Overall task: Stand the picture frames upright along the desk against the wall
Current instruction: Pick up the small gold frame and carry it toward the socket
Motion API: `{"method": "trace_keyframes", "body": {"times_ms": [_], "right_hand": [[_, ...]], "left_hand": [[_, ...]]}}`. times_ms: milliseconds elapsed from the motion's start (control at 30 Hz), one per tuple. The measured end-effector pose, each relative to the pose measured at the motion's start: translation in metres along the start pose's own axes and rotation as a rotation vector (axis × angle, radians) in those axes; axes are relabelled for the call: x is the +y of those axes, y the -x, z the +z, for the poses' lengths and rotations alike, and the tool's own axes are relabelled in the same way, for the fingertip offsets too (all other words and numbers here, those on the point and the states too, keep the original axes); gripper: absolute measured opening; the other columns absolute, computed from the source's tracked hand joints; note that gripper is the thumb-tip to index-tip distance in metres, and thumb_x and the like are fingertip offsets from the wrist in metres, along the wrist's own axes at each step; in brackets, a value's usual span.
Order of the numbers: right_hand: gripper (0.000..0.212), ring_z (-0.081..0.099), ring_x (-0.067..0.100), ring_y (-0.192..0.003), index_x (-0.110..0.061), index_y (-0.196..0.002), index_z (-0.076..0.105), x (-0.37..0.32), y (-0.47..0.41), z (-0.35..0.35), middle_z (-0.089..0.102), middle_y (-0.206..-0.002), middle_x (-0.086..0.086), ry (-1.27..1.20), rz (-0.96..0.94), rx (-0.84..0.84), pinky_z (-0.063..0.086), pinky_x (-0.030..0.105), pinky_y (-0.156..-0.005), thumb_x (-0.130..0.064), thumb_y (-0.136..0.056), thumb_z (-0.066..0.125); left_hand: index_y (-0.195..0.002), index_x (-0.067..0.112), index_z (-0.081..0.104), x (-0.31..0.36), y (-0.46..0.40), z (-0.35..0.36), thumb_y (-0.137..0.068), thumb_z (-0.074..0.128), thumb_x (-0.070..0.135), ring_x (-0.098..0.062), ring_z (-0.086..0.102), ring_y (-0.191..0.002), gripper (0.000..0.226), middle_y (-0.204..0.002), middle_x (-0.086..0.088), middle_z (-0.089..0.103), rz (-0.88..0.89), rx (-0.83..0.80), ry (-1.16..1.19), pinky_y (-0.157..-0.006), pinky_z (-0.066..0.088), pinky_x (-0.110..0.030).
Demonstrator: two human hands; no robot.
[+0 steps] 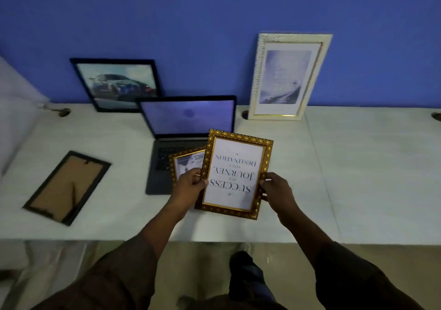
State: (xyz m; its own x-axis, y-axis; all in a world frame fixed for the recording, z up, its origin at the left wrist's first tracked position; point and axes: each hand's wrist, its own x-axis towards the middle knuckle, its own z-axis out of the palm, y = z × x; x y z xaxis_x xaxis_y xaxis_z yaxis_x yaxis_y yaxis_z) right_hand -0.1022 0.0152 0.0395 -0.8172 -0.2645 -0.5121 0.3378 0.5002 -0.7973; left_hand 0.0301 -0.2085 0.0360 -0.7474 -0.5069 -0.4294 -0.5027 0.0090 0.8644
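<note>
A gold ornate frame (235, 173) with a "SUCCESS" text print, upside down to me, is held above the desk between both hands. My left hand (189, 185) grips its left edge and my right hand (278, 190) its right edge. Partly hidden beneath it, a second gold frame (185, 163) lies on the laptop. Against the blue wall lean a black frame with a car picture (117, 84) and a white frame (287, 77). A black frame (66, 188) lies face down at the left, its brown back showing.
An open laptop (186, 128) sits at the middle of the white desk (358, 166). Cable holes (64, 112) mark the desk's back edge. A grey partition (16, 100) bounds the left side. The desk's front edge runs just ahead of my legs.
</note>
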Motion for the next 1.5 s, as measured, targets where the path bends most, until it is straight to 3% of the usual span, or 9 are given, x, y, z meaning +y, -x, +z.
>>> {"method": "trace_keyframes", "body": {"times_ms": [233, 367, 567, 800, 900, 1067, 1200, 1367, 1500], "right_hand": [[0.031, 0.072, 0.026, -0.102, -0.022, -0.118, 0.064, -0.035, 0.057, 0.117, 0.074, -0.111, -0.001, 0.018, -0.193, -0.062, 0.055, 0.041, -0.087, -0.038, -0.092, 0.065], [0.048, 0.056, 0.026, -0.125, -0.017, -0.137, 0.052, -0.092, 0.097, 0.179, 0.060, -0.136, 0.008, 0.247, -0.692, -0.002, 0.048, 0.047, -0.107, -0.026, -0.093, 0.068], [0.056, 0.052, 0.019, -0.129, -0.034, -0.143, 0.046, -0.171, 0.139, 0.262, 0.058, -0.142, -0.002, 0.941, -1.325, -0.362, 0.042, 0.043, -0.112, -0.050, -0.092, 0.061], [0.024, 0.071, 0.013, -0.088, -0.033, -0.111, 0.065, -0.210, 0.117, 0.333, 0.075, -0.100, -0.008, 0.846, -1.285, -0.545, 0.059, 0.037, -0.076, -0.048, -0.099, 0.050], [0.017, 0.068, 0.015, -0.087, -0.031, -0.106, 0.066, -0.221, 0.090, 0.349, 0.073, -0.095, -0.006, 0.665, -1.069, -0.608, 0.057, 0.041, -0.075, -0.042, -0.099, 0.056], [0.020, 0.064, 0.018, -0.076, -0.021, -0.089, 0.067, -0.244, 0.046, 0.364, 0.069, -0.079, -0.003, 0.375, -0.829, -0.633, 0.048, 0.036, -0.068, -0.038, -0.098, 0.063], [0.020, 0.074, 0.023, -0.092, -0.022, -0.096, 0.072, -0.258, 0.022, 0.383, 0.078, -0.095, 0.000, 0.197, -0.649, -0.703, 0.060, 0.051, -0.087, -0.040, -0.095, 0.064], [0.018, 0.075, 0.021, -0.100, -0.020, -0.106, 0.074, -0.277, -0.001, 0.418, 0.080, -0.105, 0.000, 0.119, -0.543, -0.799, 0.059, 0.056, -0.091, -0.033, -0.099, 0.063], [0.020, 0.074, 0.025, -0.106, -0.020, -0.111, 0.072, -0.289, -0.016, 0.448, 0.079, -0.109, 0.002, 0.106, -0.524, -0.800, 0.058, 0.058, -0.094, -0.032, -0.100, 0.062]], "left_hand": [[-0.118, 0.021, 0.075, -0.006, 0.097, -0.157, -0.095, 0.068, 0.021, -0.008, 0.072, -0.099, 0.024, -0.106, 0.007, 0.079, 0.218, 0.201, -0.122, -0.093, 0.057, -0.031], [-0.119, 0.023, 0.076, 0.001, 0.144, -0.245, -0.095, 0.068, 0.023, -0.014, 0.072, -0.099, 0.026, -0.109, 0.002, 0.079, 0.271, 0.278, -0.513, -0.087, 0.058, -0.038], [-0.122, 0.034, 0.073, 0.029, 0.173, -0.318, -0.095, 0.062, 0.030, -0.015, 0.069, -0.096, 0.030, -0.116, 0.005, 0.077, 0.342, 0.206, -0.946, -0.081, 0.056, -0.037], [-0.122, 0.032, 0.070, 0.032, 0.163, -0.372, -0.094, 0.065, 0.038, -0.014, 0.069, -0.103, 0.030, -0.114, 0.008, 0.076, 0.371, 0.413, -1.039, -0.080, 0.051, -0.032], [-0.140, 0.023, 0.055, 0.017, 0.147, -0.399, -0.091, 0.071, 0.040, -0.013, 0.059, -0.117, 0.054, -0.126, 0.003, 0.067, 0.329, 0.646, -0.715, -0.100, 0.047, -0.035], [-0.150, 0.018, 0.034, -0.018, 0.110, -0.416, -0.094, 0.066, 0.044, -0.018, 0.055, -0.114, 0.069, -0.130, -0.008, 0.058, -0.032, 0.882, -0.129, -0.094, 0.043, -0.031], [-0.141, 0.021, 0.046, -0.040, 0.085, -0.404, -0.098, 0.060, 0.046, -0.014, 0.065, -0.095, 0.051, -0.107, 0.003, 0.068, -0.210, 0.675, -0.031, -0.077, 0.053, -0.029], [-0.129, 0.027, 0.068, -0.052, 0.050, -0.416, -0.095, 0.064, 0.045, -0.010, 0.071, -0.112, 0.039, -0.125, 0.009, 0.074, -0.020, 0.480, 0.034, -0.102, 0.055, -0.044], [-0.130, 0.020, 0.067, -0.046, 0.029, -0.442, -0.099, 0.064, 0.023, -0.013, 0.074, -0.105, 0.030, -0.119, 0.005, 0.077, 0.049, 0.490, 0.228, -0.092, 0.059, -0.036]]}}
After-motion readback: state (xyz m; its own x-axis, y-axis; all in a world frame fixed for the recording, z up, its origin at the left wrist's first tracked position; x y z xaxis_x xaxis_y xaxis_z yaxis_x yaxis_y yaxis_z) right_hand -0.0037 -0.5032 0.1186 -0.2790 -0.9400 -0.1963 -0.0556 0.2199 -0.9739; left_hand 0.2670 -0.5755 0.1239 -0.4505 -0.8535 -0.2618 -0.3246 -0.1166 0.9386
